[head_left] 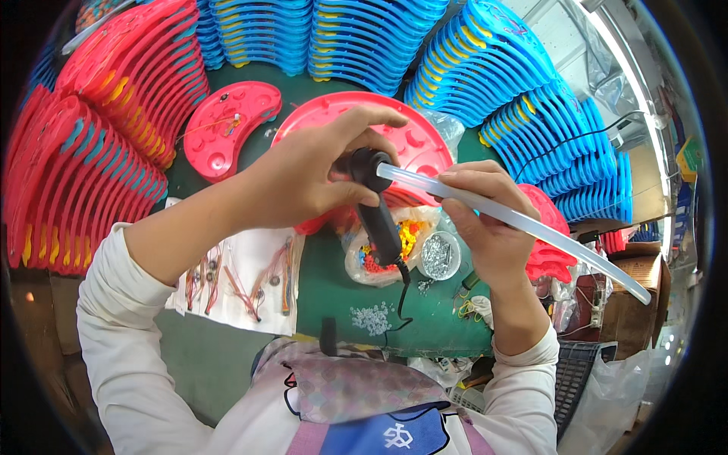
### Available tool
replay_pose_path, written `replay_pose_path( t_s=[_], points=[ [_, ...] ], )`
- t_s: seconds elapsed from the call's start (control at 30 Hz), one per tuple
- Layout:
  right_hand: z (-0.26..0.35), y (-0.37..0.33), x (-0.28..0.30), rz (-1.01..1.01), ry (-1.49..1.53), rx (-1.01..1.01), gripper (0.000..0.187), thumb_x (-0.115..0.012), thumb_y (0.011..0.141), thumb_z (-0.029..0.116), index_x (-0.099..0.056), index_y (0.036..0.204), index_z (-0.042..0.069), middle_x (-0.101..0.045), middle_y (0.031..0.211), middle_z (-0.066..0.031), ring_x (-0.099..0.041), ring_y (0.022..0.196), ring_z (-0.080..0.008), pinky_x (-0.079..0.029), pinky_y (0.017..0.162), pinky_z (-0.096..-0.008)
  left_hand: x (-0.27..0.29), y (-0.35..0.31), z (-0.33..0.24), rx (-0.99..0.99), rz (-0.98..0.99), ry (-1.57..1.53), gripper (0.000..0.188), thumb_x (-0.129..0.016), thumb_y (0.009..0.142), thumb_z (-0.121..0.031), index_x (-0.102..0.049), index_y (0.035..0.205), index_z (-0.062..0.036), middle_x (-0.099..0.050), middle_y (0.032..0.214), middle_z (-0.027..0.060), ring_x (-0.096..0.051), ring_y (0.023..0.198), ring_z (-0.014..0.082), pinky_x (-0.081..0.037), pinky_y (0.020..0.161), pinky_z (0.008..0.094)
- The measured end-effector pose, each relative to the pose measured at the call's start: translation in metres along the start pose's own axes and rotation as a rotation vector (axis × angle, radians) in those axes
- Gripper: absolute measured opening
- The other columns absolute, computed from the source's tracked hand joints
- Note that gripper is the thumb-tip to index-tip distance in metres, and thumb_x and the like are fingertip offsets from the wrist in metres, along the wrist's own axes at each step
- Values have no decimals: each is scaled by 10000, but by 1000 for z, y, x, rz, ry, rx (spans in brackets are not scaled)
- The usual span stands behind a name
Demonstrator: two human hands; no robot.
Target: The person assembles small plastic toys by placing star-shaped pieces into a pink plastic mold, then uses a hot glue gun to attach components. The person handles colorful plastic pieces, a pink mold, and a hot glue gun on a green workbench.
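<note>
My left hand (315, 171) is closed around the body of a black hot glue gun (381, 231). The gun's handle points down toward me, and a black cord runs from its end. My right hand (493, 220) pinches a long, translucent glue stick (565, 246) between thumb and fingers. One end of the stick meets the round back of the gun; how deep it goes in, I cannot tell. The other end slants down to the right. Behind my hands lies a large red plastic shell (421, 140), partly hidden by them.
Red shells (98, 189) are stacked at the left, blue shells (364, 38) along the back and right. A small red piece (227, 129) lies at the far left. Small coloured parts (409, 235), a tub of screws (438, 255) and wired parts on white sheeting (258, 265) occupy the green table.
</note>
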State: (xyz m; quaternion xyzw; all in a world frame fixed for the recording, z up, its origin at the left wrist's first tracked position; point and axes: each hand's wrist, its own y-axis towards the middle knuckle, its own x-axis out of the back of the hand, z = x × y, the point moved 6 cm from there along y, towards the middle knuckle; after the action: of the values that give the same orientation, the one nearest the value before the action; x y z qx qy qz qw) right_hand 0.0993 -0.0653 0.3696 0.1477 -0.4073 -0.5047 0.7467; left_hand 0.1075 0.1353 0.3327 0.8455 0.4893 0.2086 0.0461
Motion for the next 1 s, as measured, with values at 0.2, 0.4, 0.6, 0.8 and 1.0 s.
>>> replay_pose_path(
  t_s=[0.2,0.4,0.6,0.8,1.0],
  points=[
    [-2,44,-10,95,-209,-49,147,-810,811,57,-721,918,6,-676,847,-88,-625,691,-160,-488,614,-268,19,20,18,-58,-35,101,790,-790,783,44,-384,1453,-59,-672,1187,112,-630,1151,199,-480,1011,337],
    [-39,76,-17,144,-246,-308,364,-915,724,242,-647,803,8,-634,771,-36,-546,659,-120,-431,598,-277,34,54,14,-220,-176,75,780,-856,736,-62,-443,1397,-100,-712,1108,110,-694,1004,232,-543,884,361],
    [-92,61,-50,562,96,-544,578,-815,809,158,-554,1297,-9,-650,1189,-100,-607,1084,-192,-491,959,-353,47,79,7,-600,-358,265,605,-813,728,-82,-494,1242,-74,-695,939,96,-691,888,330,-537,911,430],
    [-142,36,-15,253,411,-912,413,-666,924,192,-581,1252,-43,-699,1014,-118,-670,951,-197,-517,868,-337,121,8,53,-174,-739,452,379,-725,882,-59,-566,1215,27,-649,1130,123,-628,1031,184,-499,921,331],
    [-169,31,-37,371,421,-1003,462,-671,937,235,-536,1306,-7,-685,936,-93,-671,831,-162,-538,681,-291,68,-79,154,508,-769,219,457,-785,818,-172,-581,1193,-9,-560,980,73,-543,859,161,-450,729,287]
  ],
)
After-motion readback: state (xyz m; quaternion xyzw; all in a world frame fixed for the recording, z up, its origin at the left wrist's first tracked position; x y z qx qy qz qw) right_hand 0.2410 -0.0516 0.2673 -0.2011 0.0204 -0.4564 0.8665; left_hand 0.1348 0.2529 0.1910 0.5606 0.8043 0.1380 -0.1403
